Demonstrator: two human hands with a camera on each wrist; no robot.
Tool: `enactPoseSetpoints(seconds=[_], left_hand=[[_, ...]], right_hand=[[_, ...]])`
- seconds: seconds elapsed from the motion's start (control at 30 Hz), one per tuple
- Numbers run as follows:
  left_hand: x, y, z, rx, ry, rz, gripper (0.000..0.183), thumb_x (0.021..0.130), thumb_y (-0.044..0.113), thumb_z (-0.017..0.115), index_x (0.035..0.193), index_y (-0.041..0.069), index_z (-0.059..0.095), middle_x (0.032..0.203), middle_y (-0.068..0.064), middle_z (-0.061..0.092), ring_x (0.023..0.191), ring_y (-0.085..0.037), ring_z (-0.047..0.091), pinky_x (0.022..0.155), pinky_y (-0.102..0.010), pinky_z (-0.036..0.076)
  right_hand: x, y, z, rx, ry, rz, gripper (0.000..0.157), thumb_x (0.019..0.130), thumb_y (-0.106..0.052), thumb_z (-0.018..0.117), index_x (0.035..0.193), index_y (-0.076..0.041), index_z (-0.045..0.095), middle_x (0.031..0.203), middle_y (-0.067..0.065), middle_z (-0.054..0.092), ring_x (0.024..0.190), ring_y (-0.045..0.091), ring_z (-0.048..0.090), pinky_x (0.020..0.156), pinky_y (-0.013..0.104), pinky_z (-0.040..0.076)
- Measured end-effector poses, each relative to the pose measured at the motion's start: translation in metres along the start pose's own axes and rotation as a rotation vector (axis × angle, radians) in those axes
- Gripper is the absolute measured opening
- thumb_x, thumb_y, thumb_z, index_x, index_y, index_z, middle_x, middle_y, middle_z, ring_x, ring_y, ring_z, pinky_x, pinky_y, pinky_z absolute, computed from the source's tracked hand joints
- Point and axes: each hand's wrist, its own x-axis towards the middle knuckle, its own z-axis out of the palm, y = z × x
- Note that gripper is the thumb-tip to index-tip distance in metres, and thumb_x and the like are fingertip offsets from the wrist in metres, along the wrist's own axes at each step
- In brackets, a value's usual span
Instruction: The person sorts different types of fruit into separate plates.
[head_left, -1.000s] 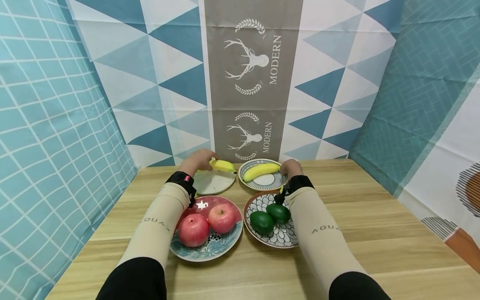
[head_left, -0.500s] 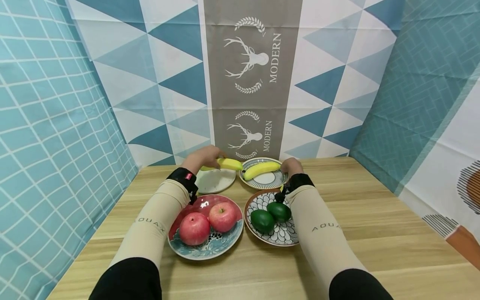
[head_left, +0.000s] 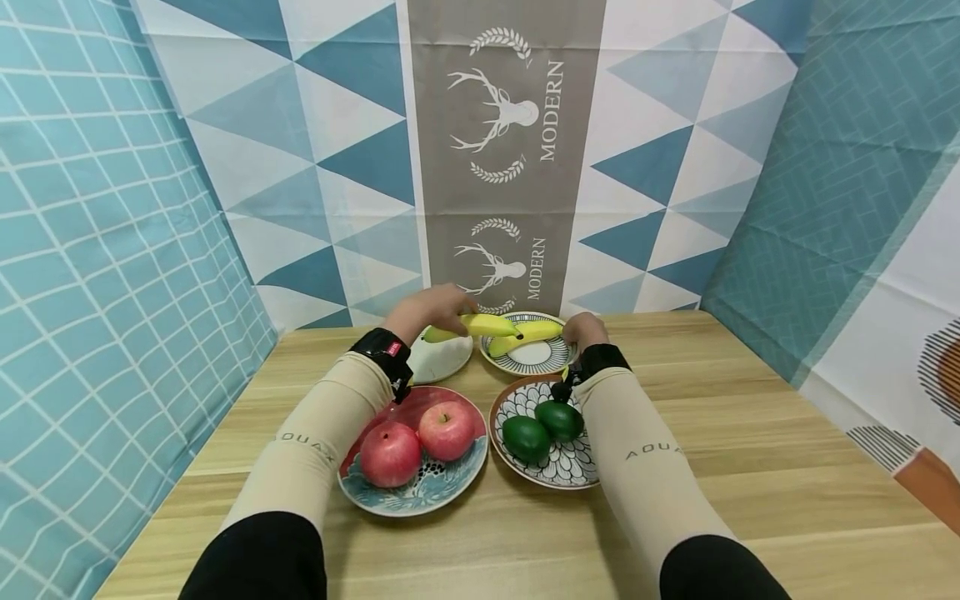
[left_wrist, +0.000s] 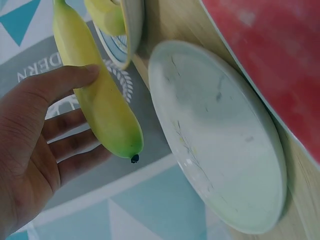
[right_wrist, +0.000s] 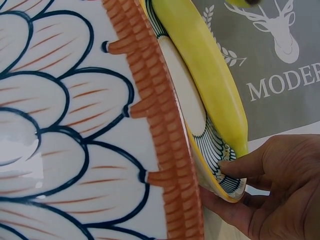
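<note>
My left hand point(head_left: 433, 313) holds a yellow banana point(left_wrist: 100, 107), thumb on the near side and fingers behind it. In the head view this banana's dark-tipped end overlaps a second banana point(head_left: 534, 332), which lies on a small striped plate point(head_left: 531, 357) at the back. At that plate's right edge is my right hand point(head_left: 585, 331). The right wrist view has its thumb on the rim's inner face and its fingers beneath, pinching the plate, close to the lying banana's end. A white oval plate point(left_wrist: 215, 135) with a faint sprig pattern stands below my left hand, nothing visible on it.
Nearer the front, a red and blue plate point(head_left: 420, 502) bears two apples point(head_left: 391, 454). Beside it, a brown-rimmed petal-patterned plate point(head_left: 566, 473) carries two dark green avocado-shaped fruits point(head_left: 527, 439), partly behind the right forearm. A patterned cloth point(head_left: 495, 167) hangs behind the table.
My left hand has carried its banana rightward from over the white plate toward the striped plate. The right hand has stayed at the striped plate's edge.
</note>
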Motion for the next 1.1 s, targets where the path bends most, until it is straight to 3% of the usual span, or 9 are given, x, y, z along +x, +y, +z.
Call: enactPoseSetpoints(seconds=[0.43,0.8,0.97,1.1], left_hand=[[0.017,0.031,-0.006,0.018,-0.064,-0.007,0.053,0.089,0.026,0.078,0.14,0.014,0.069,0.113,-0.008,0.069,0.101,-0.024,0.063,0.093,-0.042,0.052],[0.037,0.055,0.003,0.076,-0.121,0.046,0.053,0.092,0.03,0.081,0.141,0.016,0.068,0.143,-0.01,0.064,0.129,-0.028,0.06,0.108,-0.041,0.048],[0.044,0.064,0.008,0.123,-0.093,0.049,0.05,0.091,0.03,0.083,0.138,0.018,0.071,0.14,-0.009,0.066,0.126,-0.028,0.061,0.106,-0.041,0.05],[0.049,0.067,0.008,0.137,-0.064,0.065,0.036,0.095,0.024,0.079,0.13,0.019,0.074,0.135,-0.007,0.068,0.12,-0.026,0.064,0.1,-0.041,0.053]], right_hand=[[0.006,0.001,0.003,-0.011,-0.035,0.044,0.016,0.103,-0.004,0.05,0.112,0.007,0.059,0.114,0.024,0.049,0.079,0.029,0.048,0.061,0.035,0.043],[0.006,-0.002,0.003,-0.089,-0.081,0.033,0.017,0.103,-0.005,0.049,0.108,0.007,0.06,0.108,0.022,0.05,0.072,0.025,0.049,0.06,0.032,0.046],[0.019,0.001,0.01,-0.112,-0.085,0.048,0.014,0.103,-0.004,0.049,0.106,0.005,0.059,0.106,0.019,0.049,0.072,0.025,0.044,0.06,0.034,0.043],[0.021,0.002,0.012,-0.117,-0.082,0.048,0.015,0.103,-0.005,0.05,0.106,0.006,0.06,0.108,0.02,0.049,0.072,0.026,0.046,0.06,0.035,0.044]])
